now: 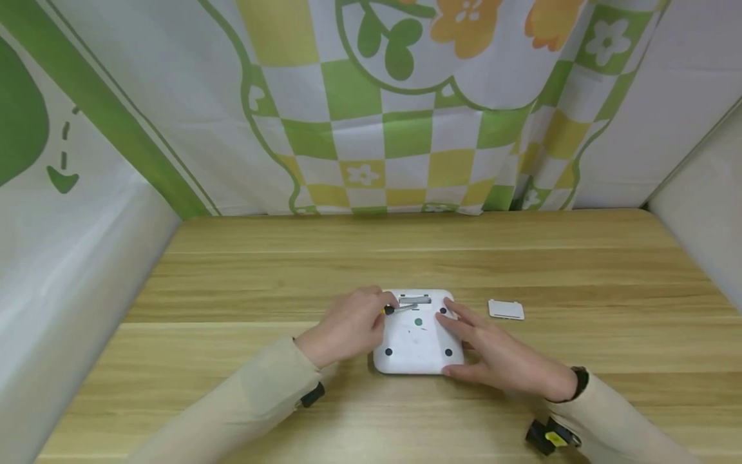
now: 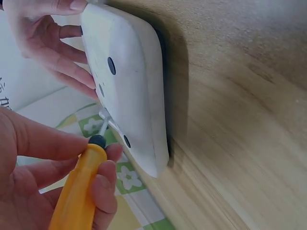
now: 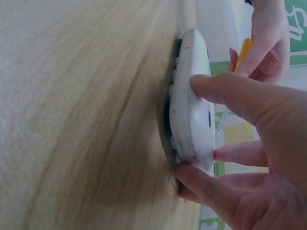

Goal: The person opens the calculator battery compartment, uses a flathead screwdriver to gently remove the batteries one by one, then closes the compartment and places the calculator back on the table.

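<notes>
A white device (image 1: pixel 414 341) lies with its underside up on the wooden table, round dark feet at its corners and a small open compartment (image 1: pixel 415 300) near its far edge. My left hand (image 1: pixel 350 325) grips a screwdriver with a yellow-orange handle (image 2: pixel 76 191); its metal shaft (image 2: pixel 105 125) reaches to the device's underside by the compartment. My right hand (image 1: pixel 498 354) holds the device's right side, thumb (image 3: pixel 216 88) on the near part and fingers round the side and on the underside. Whether the screwdriver's tip touches anything inside is unclear.
A small white cover (image 1: pixel 506 310) lies on the table (image 1: pixel 580 277) to the right of the device. A patterned green, yellow and white curtain (image 1: pixel 406 135) hangs behind the table's far edge. White sheeting stands at the left and right sides.
</notes>
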### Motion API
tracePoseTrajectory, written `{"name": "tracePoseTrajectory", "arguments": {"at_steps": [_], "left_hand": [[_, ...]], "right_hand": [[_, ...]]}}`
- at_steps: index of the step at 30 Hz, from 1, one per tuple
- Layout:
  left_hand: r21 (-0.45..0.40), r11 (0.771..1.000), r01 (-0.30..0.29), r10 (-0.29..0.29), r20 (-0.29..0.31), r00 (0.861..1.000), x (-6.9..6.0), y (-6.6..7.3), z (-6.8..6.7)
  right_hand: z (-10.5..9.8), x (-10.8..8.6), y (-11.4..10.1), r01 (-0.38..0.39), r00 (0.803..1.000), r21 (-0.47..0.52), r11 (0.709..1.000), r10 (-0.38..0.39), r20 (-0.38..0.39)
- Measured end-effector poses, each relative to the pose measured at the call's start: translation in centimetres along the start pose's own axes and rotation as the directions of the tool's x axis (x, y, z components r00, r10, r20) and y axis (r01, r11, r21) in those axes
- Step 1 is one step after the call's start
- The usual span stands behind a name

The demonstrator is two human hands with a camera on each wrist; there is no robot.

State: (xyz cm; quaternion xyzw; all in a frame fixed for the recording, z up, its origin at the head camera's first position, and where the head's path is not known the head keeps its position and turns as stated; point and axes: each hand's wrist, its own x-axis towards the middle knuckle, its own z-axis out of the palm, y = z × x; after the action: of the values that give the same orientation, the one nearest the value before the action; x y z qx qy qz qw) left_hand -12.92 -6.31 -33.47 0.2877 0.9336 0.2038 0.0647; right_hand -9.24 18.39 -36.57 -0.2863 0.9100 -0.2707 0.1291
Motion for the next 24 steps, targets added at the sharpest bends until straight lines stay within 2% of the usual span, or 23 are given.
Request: {"name": "tracePoseTrajectory", "arguments": {"at_steps": [4, 19, 24], "left_hand": [[0.009, 1.000, 0.009, -0.009, 0.019, 1.000, 0.2, 0.3, 0.0], [-0.046, 0.987, 0.155, -0.151, 0.079, 0.985, 0.8, 1.9, -0.5], [-0.037, 0.984, 0.176, -0.172, 0.092, 0.981, 1.1, 2.2, -0.5]], "right_hand": [[0.0, 0.0, 0.0, 0.001, 1.000, 0.003, 1.000, -0.001, 0.001], [0.0, 0.0, 0.1, 0.002, 1.000, -0.006, 1.000, -0.002, -0.004], [0.0, 0.0, 0.1, 0.001, 1.000, 0.003, 1.000, -0.001, 0.000]]}}
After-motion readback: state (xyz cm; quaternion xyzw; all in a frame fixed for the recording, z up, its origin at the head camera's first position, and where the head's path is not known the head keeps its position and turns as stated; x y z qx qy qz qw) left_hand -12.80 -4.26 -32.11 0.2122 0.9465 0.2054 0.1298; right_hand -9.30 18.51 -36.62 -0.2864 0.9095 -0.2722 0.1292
